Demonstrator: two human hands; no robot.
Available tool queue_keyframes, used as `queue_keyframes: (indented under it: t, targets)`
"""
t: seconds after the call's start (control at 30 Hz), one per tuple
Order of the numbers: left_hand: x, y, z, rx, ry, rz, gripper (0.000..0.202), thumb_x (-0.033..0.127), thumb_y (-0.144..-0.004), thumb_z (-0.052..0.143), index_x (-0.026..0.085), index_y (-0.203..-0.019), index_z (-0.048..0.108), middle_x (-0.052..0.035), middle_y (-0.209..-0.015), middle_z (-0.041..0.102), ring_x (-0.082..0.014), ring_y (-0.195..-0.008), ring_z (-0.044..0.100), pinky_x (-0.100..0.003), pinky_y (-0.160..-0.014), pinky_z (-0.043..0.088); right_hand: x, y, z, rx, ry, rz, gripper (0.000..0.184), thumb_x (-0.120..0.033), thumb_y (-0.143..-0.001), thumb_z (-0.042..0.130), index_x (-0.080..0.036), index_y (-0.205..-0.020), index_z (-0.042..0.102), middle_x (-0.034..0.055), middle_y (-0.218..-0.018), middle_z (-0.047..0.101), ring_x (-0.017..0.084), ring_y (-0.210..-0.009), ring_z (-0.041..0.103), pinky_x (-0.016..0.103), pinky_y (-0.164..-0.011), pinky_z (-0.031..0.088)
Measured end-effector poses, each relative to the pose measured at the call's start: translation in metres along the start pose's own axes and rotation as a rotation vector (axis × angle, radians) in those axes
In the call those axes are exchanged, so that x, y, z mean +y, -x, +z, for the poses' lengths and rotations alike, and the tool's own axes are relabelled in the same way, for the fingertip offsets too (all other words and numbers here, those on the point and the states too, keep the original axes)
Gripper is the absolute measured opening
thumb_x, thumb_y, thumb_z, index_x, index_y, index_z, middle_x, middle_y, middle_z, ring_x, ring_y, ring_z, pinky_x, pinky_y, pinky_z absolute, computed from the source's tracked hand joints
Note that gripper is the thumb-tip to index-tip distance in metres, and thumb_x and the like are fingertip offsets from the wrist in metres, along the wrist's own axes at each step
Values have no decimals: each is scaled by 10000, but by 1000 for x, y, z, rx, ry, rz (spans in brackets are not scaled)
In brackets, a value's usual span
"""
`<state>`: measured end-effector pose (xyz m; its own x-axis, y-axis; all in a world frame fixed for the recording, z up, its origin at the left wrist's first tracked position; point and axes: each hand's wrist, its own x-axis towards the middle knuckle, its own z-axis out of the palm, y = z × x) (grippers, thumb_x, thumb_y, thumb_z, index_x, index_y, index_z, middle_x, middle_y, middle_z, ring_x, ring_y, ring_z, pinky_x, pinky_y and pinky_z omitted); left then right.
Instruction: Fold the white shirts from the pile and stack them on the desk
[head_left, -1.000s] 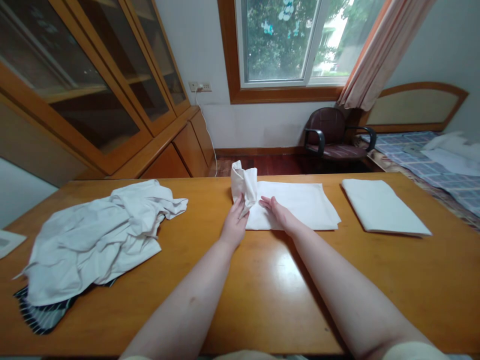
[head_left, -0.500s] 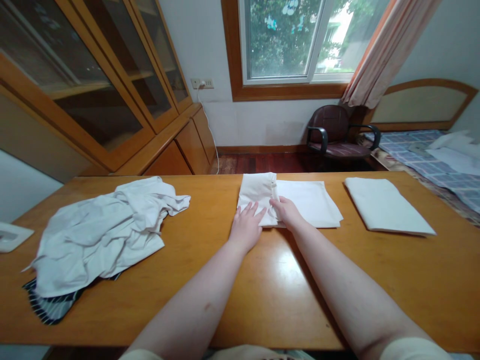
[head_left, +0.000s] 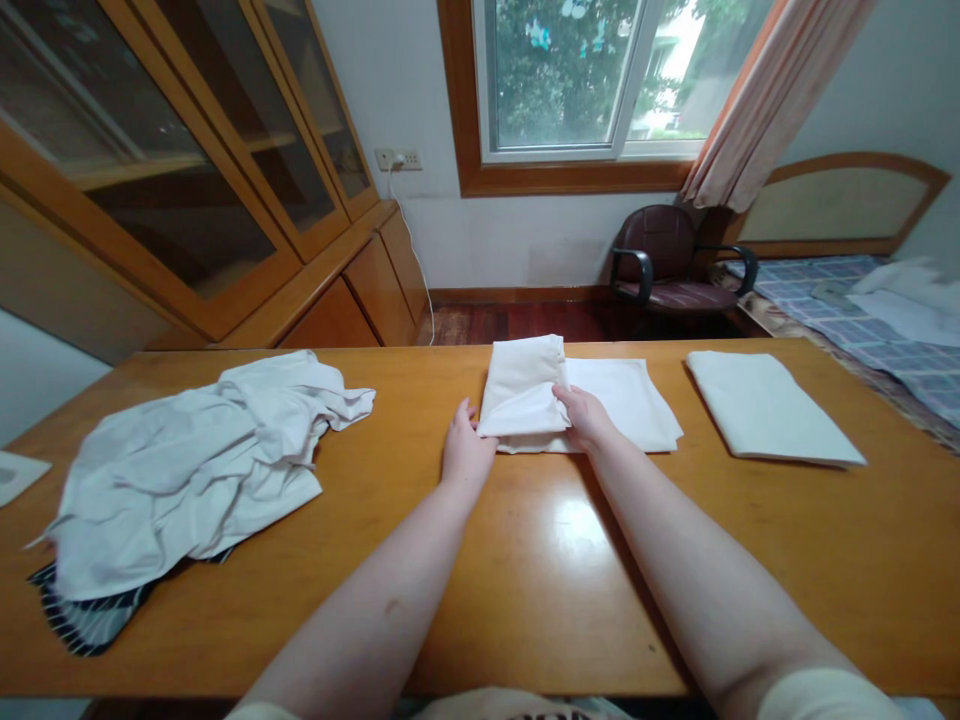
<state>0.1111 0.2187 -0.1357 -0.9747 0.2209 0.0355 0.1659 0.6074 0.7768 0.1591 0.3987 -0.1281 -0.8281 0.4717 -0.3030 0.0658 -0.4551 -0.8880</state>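
A white cloth (head_left: 525, 385), partly folded, lies at the middle of the far side of the table. Its left part is doubled over into a thicker flap, while the right part spreads flat. My left hand (head_left: 469, 452) pinches the flap's near left corner, fingers at its left edge. With thumb and fingers, my right hand (head_left: 587, 415) grips the flap's right edge, above the flat part. The flap's near edge is slightly raised above the layer underneath. Some of the fingertips are hidden by fabric.
A neatly folded white cloth (head_left: 772, 408) lies to the right on the wooden table (head_left: 525, 580). On the left is a crumpled white cloth heap (head_left: 195, 470) over a dark striped fabric (head_left: 90, 620). A chair (head_left: 664, 260) stands beyond the table.
My left hand has slid from flat on top of the flap to its near left corner and closed there. The flap has shifted slightly away and right, its near edge now lifted.
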Motion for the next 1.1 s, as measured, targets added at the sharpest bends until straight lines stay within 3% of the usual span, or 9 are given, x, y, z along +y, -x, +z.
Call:
queue_keyframes:
  t: [0.17, 0.3, 0.53, 0.67, 0.77, 0.87, 0.9, 1.0, 1.1]
  targets:
    - [5, 9, -5, 52, -73, 288, 666, 48, -723, 531, 194, -1364, 422, -108, -1419, 374, -211, -1235, 449, -321, -1053, 363, 0, 2, 2, 41, 0, 4, 158, -273, -716, 535, -194, -843, 588, 52, -783, 708, 226, -779, 664, 331, -683, 511]
    - [11, 21, -12, -198, -367, 521, 660, -33, -706, 454, 232, -1308, 507, -67, -1408, 419, -217, -1293, 373, -363, -1085, 315, -3, 4, -2, 35, 92, 38, 169, -289, -697, 536, -190, -828, 578, 50, -749, 699, 227, -728, 658, 326, -648, 505]
    - [28, 52, -16, -372, -772, 467, 573, 120, -816, 458, 144, -1385, 398, -174, -1435, 385, -302, -1313, 356, -419, -981, 397, -3, 8, -2, -31, 257, 0, 277, -392, -649, 639, -192, -822, 556, 39, -721, 672, 186, -620, 628, 281, -571, 484]
    - [46, 69, -30, -477, -709, 468, 467, 416, -827, 514, 144, -1201, 582, -191, -1134, 627, -328, -1032, 588, -431, -828, 475, -3, 8, -4, -72, 581, -24, 264, -322, -602, 690, -183, -808, 598, 21, -711, 669, 178, -614, 610, 260, -537, 455]
    - [48, 54, -54, -469, -413, 437, 419, 513, -858, 438, 225, -1087, 640, -83, -907, 695, -240, -847, 644, -361, -780, 492, -6, 8, -9, -231, 654, 9, 256, -290, -592, 709, -190, -807, 613, 10, -730, 680, 184, -647, 622, 262, -563, 466]
    - [28, 13, -79, -69, -172, 471, 520, 440, -866, 455, 203, -1329, 450, -97, -1237, 589, -234, -1112, 548, -393, -974, 397, -9, 11, -14, -373, 530, 120, 296, -278, -578, 733, -193, -827, 598, 12, -747, 689, 189, -647, 635, 280, -585, 489]
    - [18, -2, -84, -54, -122, 509, 543, 454, -858, 462, 196, -1336, 439, -107, -1319, 528, -243, -1204, 482, -413, -1017, 355, -11, 12, -15, -400, 479, 160, 311, -276, -575, 738, -193, -838, 592, 16, -756, 692, 192, -648, 639, 288, -591, 496]
    - [-10, -34, -86, -391, -27, 646, 426, 510, -850, 445, 206, -1074, 641, -87, -1303, 550, -262, -1313, 365, -444, -1077, 264, -14, 15, -16, -464, 351, 243, 349, -268, -570, 747, -194, -872, 587, 25, -783, 701, 199, -665, 652, 308, -618, 514]
    - [-23, -39, -72, -447, -5, 644, 371, 518, -818, 494, 201, -827, 687, -55, -1004, 685, -257, -1151, 521, -456, -1068, 256, -16, 15, -16, -487, 296, 258, 352, -252, -564, 749, -191, -873, 591, 27, -790, 705, 198, -672, 657, 309, -635, 519]
